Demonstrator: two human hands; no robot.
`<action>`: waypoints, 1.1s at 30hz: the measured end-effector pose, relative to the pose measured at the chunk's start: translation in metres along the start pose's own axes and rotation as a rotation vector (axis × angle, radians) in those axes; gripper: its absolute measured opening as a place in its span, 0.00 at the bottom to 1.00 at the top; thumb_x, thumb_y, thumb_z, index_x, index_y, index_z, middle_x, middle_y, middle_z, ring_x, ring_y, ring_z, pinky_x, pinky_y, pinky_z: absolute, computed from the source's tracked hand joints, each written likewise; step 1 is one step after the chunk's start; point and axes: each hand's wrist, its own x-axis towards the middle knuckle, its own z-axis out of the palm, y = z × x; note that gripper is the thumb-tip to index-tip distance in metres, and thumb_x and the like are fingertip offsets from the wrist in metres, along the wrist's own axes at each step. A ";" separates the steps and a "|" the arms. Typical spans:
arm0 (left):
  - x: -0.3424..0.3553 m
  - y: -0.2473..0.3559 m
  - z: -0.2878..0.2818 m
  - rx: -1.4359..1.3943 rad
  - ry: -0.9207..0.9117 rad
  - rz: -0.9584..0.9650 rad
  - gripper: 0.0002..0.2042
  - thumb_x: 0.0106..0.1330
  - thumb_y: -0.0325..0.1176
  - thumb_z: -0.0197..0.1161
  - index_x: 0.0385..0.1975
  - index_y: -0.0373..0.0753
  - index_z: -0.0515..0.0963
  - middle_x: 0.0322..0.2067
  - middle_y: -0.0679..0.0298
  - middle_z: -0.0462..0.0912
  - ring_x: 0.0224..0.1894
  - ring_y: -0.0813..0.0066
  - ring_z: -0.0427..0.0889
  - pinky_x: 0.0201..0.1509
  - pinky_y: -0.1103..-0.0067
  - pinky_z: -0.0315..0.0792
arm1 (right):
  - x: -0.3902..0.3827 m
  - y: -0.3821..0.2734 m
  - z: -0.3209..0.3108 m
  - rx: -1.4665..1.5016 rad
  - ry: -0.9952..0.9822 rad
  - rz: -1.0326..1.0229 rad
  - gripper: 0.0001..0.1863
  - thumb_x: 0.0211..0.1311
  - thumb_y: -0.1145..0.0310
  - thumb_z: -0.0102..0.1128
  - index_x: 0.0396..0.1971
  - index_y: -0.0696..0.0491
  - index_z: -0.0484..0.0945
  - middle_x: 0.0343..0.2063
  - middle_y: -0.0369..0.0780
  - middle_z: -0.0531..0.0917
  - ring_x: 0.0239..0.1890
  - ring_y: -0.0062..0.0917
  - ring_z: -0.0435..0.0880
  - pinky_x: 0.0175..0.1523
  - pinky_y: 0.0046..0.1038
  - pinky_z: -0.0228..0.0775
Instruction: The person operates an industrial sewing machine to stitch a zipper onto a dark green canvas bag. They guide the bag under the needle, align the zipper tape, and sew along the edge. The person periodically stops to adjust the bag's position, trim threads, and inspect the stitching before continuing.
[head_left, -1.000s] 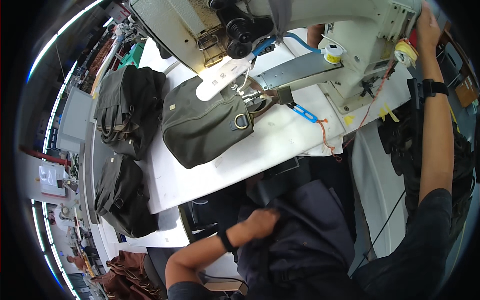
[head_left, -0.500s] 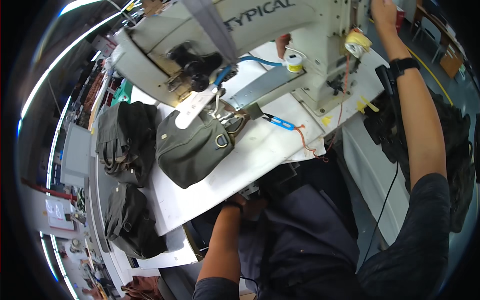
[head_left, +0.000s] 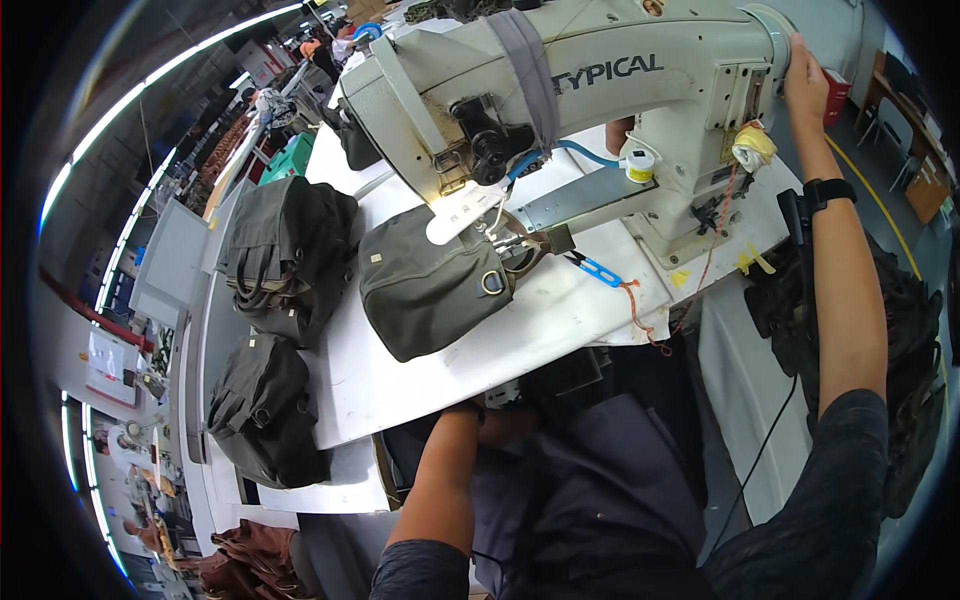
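Note:
My right hand (head_left: 806, 90) is raised at the far right, its fingers closed against the rim of the handwheel (head_left: 768, 32) on a cream sewing machine (head_left: 640, 75). My left hand (head_left: 463, 413) reaches under the table's front edge, where its fingers are hidden. A dark olive bag (head_left: 435, 295) with a metal D-ring sits at the machine's needle end, partly around the narrow arm. Above the bag is a white plate (head_left: 462, 216) below the machine head. Blue-handled thread snips (head_left: 597, 270) lie beside the bag, an orange cord trailing from them.
More olive bags are stacked on the left, an upper one (head_left: 290, 250) and a lower one (head_left: 265, 410). A white thread spool (head_left: 640, 166) stands on the machine bed. Dark bags (head_left: 900, 300) are piled at right, and brown material (head_left: 250, 562) lies lower left.
The view has shifted, so the machine and bags appear farther right, and the handwheel now shows. My right hand stays raised there; my left stays under the table edge.

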 end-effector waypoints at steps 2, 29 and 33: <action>0.003 -0.003 -0.007 -0.003 0.013 -0.009 0.14 0.70 0.40 0.60 0.46 0.38 0.85 0.44 0.50 0.88 0.47 0.51 0.88 0.52 0.59 0.81 | 0.002 -0.002 -0.001 -0.031 -0.005 0.010 0.36 0.73 0.37 0.55 0.44 0.61 0.86 0.31 0.40 0.86 0.37 0.22 0.80 0.49 0.27 0.73; 0.012 0.004 -0.024 -0.032 0.013 -0.049 0.16 0.69 0.41 0.62 0.49 0.39 0.84 0.47 0.51 0.87 0.51 0.50 0.87 0.55 0.58 0.80 | 0.005 0.009 0.004 -0.004 0.027 -0.040 0.38 0.73 0.35 0.55 0.48 0.62 0.86 0.34 0.41 0.88 0.39 0.23 0.82 0.51 0.27 0.74; 0.013 0.010 -0.028 -0.030 0.010 -0.036 0.16 0.69 0.41 0.62 0.49 0.39 0.84 0.48 0.52 0.87 0.52 0.50 0.87 0.55 0.58 0.80 | 0.009 0.011 0.001 0.008 0.021 -0.044 0.37 0.73 0.36 0.55 0.49 0.61 0.86 0.36 0.42 0.88 0.41 0.23 0.82 0.52 0.27 0.73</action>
